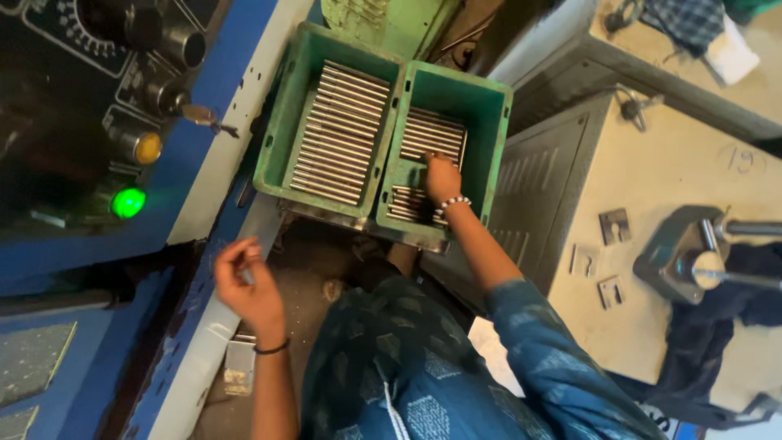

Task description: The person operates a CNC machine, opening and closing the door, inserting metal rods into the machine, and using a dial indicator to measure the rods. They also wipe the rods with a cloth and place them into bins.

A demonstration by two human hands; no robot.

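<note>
- The left hand (pixel 248 287) was seen raised beside the blue machine panel (pixel 106 122), fingers curled loosely; whether anything was gripped could not be told.
- The right hand (pixel 441 177) was laid in the right green crate (pixel 489 138), fingers spread on the metal rods (pixel 432 134), nothing visibly clasped.
- The left green crate (pixel 281 122), touching it, was found filled with rods in rows.

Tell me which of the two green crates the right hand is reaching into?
The right crate: the right hand rests on its rods. The left crate is fuller and untouched.
</note>
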